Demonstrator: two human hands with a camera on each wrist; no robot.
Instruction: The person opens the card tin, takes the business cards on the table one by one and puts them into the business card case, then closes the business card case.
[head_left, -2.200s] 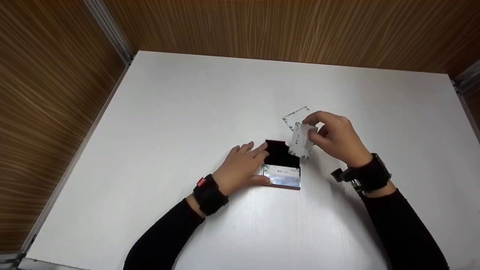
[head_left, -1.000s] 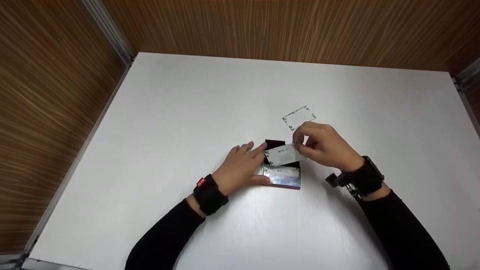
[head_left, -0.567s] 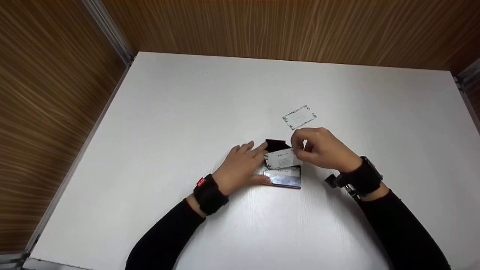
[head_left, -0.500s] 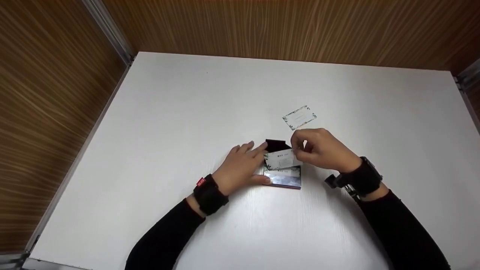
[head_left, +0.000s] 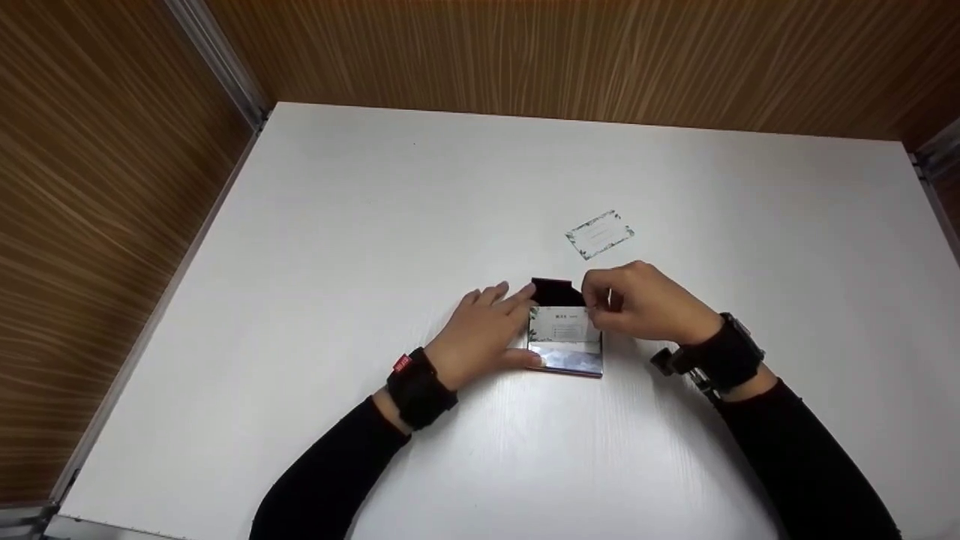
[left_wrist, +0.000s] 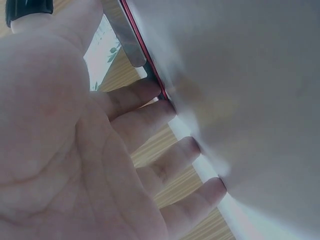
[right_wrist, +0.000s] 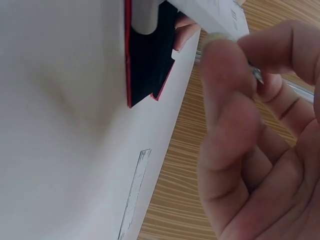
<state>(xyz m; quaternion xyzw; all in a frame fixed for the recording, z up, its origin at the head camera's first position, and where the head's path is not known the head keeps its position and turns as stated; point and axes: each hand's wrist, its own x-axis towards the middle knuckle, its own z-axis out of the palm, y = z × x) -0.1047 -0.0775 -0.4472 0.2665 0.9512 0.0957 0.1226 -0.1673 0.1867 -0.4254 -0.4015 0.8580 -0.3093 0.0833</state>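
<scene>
A card case [head_left: 566,361] lies open on the white table, with its black lining [head_left: 553,291] toward the back and a shiny front part. My left hand [head_left: 481,334] rests at its left side, fingers extended and touching the table and case edge, thumb on the front left corner. My right hand [head_left: 645,301] pinches a business card [head_left: 559,324] with green leaf corners by its right end. That card lies level over the front part of the case. In the right wrist view, thumb and fingers grip the card [right_wrist: 217,15] above the red-edged case [right_wrist: 147,65].
Behind the case, a second leaf-bordered card [head_left: 600,235] lies flat and slanted on the white table [head_left: 390,202]. Wood-grain panels [head_left: 525,60] stand along the back and left sides. Black wrist straps [head_left: 420,390] sit on both wrists.
My right hand has brought the card left and toward the front, turning it from upright, then tilted, to square with the case. My left hand has stayed in place.
</scene>
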